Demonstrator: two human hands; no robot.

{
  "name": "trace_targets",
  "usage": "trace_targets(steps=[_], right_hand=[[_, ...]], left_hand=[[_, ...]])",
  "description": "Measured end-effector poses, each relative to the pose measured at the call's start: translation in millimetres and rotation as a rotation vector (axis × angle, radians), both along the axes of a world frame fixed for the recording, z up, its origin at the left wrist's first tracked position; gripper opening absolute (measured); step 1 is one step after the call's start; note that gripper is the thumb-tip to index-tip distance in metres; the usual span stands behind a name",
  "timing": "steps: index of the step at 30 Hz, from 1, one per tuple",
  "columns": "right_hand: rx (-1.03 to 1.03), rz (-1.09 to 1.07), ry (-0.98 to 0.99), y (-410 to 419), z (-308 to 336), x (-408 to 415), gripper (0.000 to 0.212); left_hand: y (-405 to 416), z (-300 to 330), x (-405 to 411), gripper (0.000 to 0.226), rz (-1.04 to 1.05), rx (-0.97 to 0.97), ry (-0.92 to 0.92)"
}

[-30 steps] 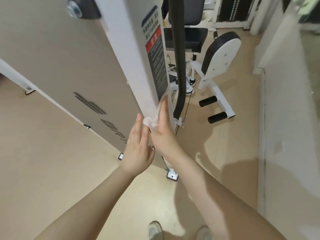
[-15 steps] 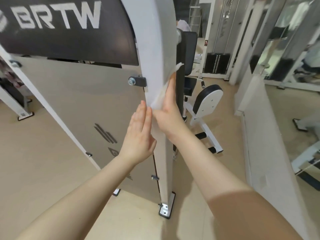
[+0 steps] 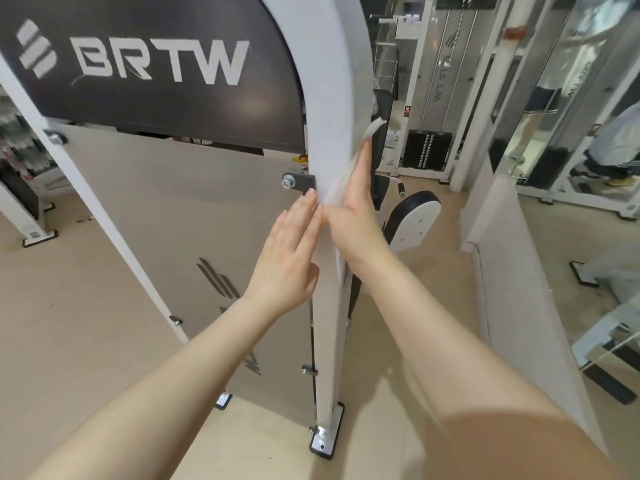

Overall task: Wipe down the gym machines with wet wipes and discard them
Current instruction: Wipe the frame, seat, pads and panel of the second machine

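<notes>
Just one cam, head-mounted, looking fwd and down, real close to the white machine post, floor below.

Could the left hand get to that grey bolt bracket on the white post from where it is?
Probably yes. The left hand lies flat on the white post, and the bolt bracket sits just above its fingertips with nothing between.

Most of the wet wipe is hidden between the right hand and the white upright post; only a crumpled corner above the fingertips and a strip along the palm show. The right palm is out of sight. The post's top runs off the upper edge. The dark BRTW panel is cut off at the top and left. Reflections in the mirror are too blurred to make out.
</notes>
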State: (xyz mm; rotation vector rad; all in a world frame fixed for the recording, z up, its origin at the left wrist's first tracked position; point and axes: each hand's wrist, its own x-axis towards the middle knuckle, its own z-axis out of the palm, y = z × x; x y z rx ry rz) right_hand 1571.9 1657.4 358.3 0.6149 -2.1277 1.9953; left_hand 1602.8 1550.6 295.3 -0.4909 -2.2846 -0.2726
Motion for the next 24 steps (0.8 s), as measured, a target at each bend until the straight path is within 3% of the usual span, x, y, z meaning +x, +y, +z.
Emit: trace_targets(steps=[9, 15, 20, 24], right_hand=[[0.008, -0.082, 0.01, -7, 6, 1, 0.104], [-0.009, -0.202, 0.029, -18, 49, 10, 0.1], [0.128, -0.277, 0.193, -27, 103, 9, 0.09], [0.38, -0.32, 0.301, -20, 117, 5, 0.087]], left_hand=[[-21, 58, -11, 0.072, -0.012, -0.05, 0.168], [-43, 100, -15, 0.076, 0.036, -0.075, 0.248], [-53, 129, -22, 0.079, 0.021, -0.056, 0.309], [-52, 145, -29, 0.075, 0.035, -0.01, 0.292]])
